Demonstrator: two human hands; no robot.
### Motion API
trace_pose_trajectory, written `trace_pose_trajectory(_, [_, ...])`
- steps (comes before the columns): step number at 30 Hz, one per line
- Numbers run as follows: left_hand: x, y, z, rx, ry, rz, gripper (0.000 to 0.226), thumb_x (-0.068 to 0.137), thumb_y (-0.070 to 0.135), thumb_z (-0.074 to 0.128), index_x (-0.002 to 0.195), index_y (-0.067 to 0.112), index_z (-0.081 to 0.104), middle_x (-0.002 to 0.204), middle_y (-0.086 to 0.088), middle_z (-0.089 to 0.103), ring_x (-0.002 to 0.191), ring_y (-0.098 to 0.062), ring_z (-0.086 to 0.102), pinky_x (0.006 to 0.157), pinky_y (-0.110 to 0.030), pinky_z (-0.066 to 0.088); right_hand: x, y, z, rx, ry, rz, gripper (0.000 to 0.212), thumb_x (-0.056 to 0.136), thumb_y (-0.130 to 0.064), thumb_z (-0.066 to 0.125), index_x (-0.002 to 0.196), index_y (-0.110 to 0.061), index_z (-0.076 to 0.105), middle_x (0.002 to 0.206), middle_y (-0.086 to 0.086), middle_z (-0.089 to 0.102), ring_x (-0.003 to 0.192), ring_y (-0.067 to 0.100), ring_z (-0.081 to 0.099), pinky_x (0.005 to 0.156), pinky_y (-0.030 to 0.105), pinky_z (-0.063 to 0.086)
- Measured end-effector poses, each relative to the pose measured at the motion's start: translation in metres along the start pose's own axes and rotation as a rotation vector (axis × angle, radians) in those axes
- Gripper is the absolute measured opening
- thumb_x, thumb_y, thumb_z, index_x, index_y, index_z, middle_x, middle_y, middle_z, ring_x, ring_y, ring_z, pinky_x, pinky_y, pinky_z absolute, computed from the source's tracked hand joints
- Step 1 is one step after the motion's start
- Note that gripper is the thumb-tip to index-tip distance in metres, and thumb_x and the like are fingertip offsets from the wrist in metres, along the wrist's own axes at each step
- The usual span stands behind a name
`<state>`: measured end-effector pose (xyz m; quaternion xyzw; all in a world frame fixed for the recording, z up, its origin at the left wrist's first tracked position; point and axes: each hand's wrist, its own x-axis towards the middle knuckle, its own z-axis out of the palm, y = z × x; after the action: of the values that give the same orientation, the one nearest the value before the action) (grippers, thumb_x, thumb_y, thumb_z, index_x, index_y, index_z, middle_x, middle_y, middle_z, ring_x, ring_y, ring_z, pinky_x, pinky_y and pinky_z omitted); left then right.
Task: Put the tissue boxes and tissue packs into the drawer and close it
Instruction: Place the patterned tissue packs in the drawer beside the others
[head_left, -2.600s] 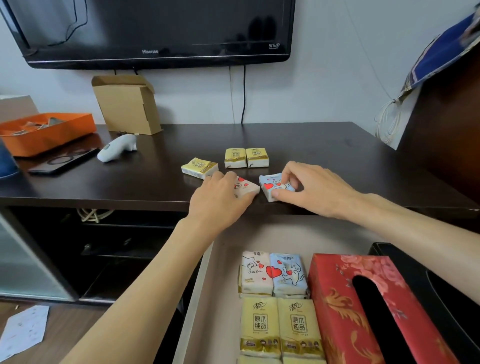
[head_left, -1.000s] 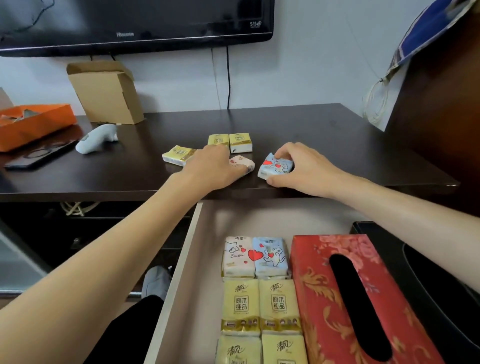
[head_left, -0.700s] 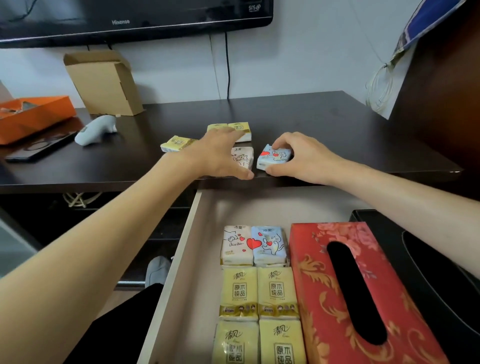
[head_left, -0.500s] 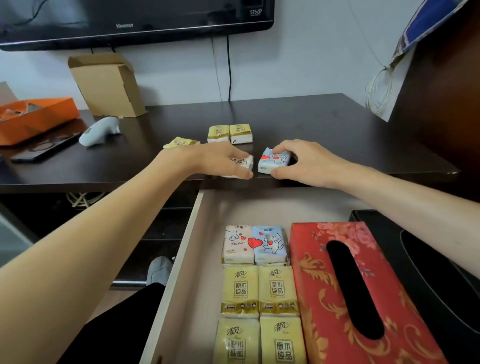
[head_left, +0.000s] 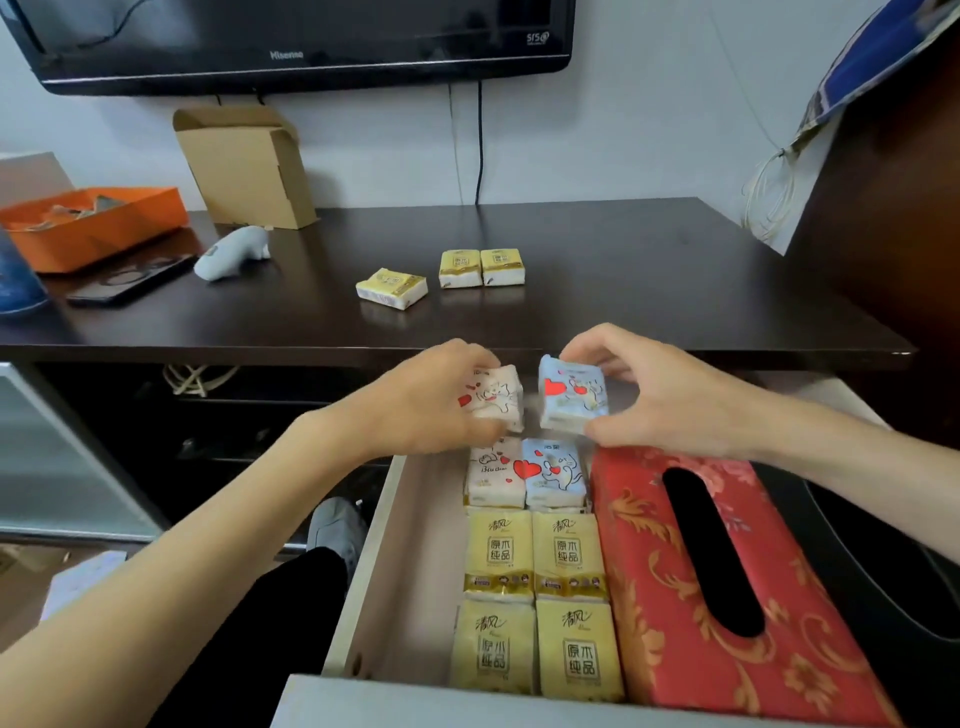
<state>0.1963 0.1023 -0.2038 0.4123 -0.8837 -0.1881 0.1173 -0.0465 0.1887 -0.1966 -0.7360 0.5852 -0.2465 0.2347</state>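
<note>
Left hand (head_left: 431, 400) gripped white pack (head_left: 496, 397), right hand (head_left: 670, 395) gripped blue pack (head_left: 571, 395), both above drawer (head_left: 363, 587) back edge. Best lowered flat, side by side, behind the packed rows. Three yellow packs (head_left: 480, 267) remained on tabletop (head_left: 675, 291).

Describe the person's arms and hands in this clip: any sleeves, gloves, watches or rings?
Both forearms are bare as far as the frame shows; no sleeve edge is in view. The left hand and right hand wear no gloves. No watch or band shows on either wrist, and no ring on the fingers that can be seen. No markings are visible. Dark clothing shows below the left forearm.
</note>
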Motion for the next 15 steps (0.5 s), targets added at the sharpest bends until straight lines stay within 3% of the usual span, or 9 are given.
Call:
trace_pose_trajectory(3, [-0.037,0.0,0.022,-0.024,-0.075,0.01,0.072,0.071,0.041,0.08,0.135,0.028,0.049,0.122,0.015,0.053,0.107,-0.003,0.052,0.087,-0.02,0.046,-0.034,-0.007,0.018,-0.187,-0.127,-0.003,0.061,0.07,-0.061,0.082,0.119,-0.052,0.048,0.117,-0.03,0.061,0.109,-0.012,0.058,0.085,0.02,0.055])
trace_pose_trajectory(5, [-0.054,0.0,0.034,0.01,-0.102,0.049,0.076,0.069,0.05,0.08,0.135,0.033,0.047,0.121,0.022,0.049,0.104,0.007,0.044,0.084,-0.013,0.042,-0.046,-0.01,0.029,-0.345,-0.19,-0.041,0.063,0.063,-0.079,0.07,0.116,-0.054,0.046,0.114,-0.033,0.054,0.108,-0.012,0.052,0.082,0.018,0.049])
trace_pose_trajectory(8, [-0.063,0.0,0.047,0.086,-0.089,0.115,0.081,0.067,0.063,0.077,0.136,0.038,0.044,0.12,0.025,0.045,0.101,0.011,0.034,0.079,-0.008,0.036,-0.047,-0.012,0.038,-0.445,-0.233,-0.065,0.059,0.06,-0.079,0.066,0.109,-0.051,0.048,0.104,-0.032,0.05,0.106,-0.011,0.045,0.078,0.014,0.038])
trace_pose_trajectory(12, [-0.066,-0.001,0.058,0.109,-0.063,0.182,0.079,0.067,0.065,0.077,0.133,0.037,0.046,0.128,0.02,0.049,0.113,0.0,0.04,0.094,-0.02,0.043,-0.04,-0.013,0.042,-0.511,-0.253,-0.089,0.052,0.062,-0.076,0.067,0.102,-0.047,0.051,0.095,-0.027,0.048,0.098,0.0,0.044,0.077,0.02,0.036])
trace_pose_trajectory(15, [-0.069,-0.001,0.066,0.158,-0.056,0.233,0.07,0.067,0.066,0.076,0.123,0.035,0.048,0.123,0.018,0.046,0.108,-0.003,0.046,0.084,-0.017,0.044,-0.039,-0.017,0.045,-0.544,-0.255,-0.095,0.049,0.064,-0.076,0.066,0.101,-0.045,0.054,0.095,-0.025,0.047,0.097,0.004,0.042,0.082,0.026,0.035])
